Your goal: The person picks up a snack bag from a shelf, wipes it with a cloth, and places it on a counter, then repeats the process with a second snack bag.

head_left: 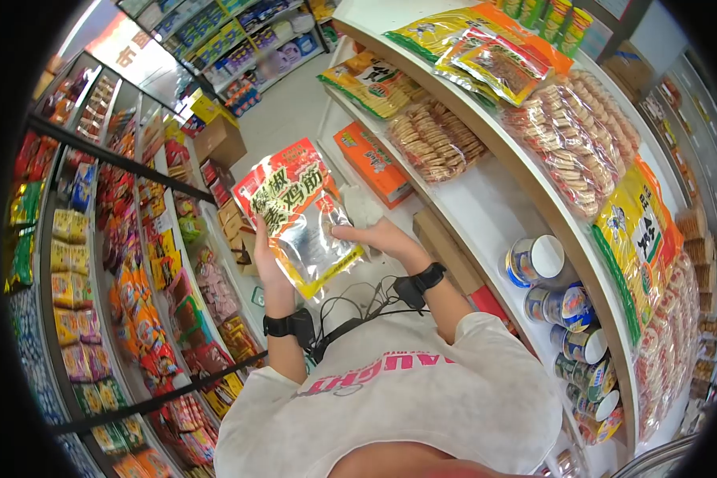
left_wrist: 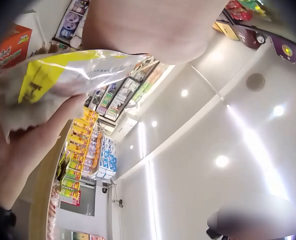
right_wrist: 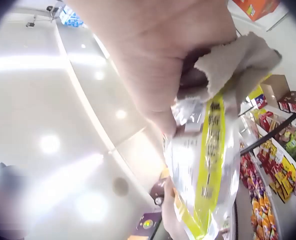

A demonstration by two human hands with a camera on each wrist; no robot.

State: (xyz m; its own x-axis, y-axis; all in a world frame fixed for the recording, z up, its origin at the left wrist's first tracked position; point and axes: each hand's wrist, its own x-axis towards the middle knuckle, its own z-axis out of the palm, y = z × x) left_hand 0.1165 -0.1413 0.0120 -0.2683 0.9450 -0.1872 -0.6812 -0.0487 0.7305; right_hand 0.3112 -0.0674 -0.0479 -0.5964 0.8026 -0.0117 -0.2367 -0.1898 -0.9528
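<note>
A glossy snack bag (head_left: 303,211), red and white at the top with large dark Chinese lettering and a yellow strip along its bottom, is held in front of the body. My left hand (head_left: 269,259) grips it by the left edge, fingers hidden behind. At the other side, my right hand (head_left: 386,239) lays its thumb on the bag's clear lower front. A greyish cloth (right_wrist: 238,62) is bunched in the right hand's fingers, against the bag. The left wrist view also shows the cloth (left_wrist: 18,110) beneath the right thumb.
At left stands a black-framed rack (head_left: 119,163) full of packaged snacks. On the right, a white shelf (head_left: 486,203) carries bags of round crackers (head_left: 438,135), yellow packets and several cans (head_left: 538,259). An orange box (head_left: 372,163) lies below it. Black cables (head_left: 358,307) hang between the wrists.
</note>
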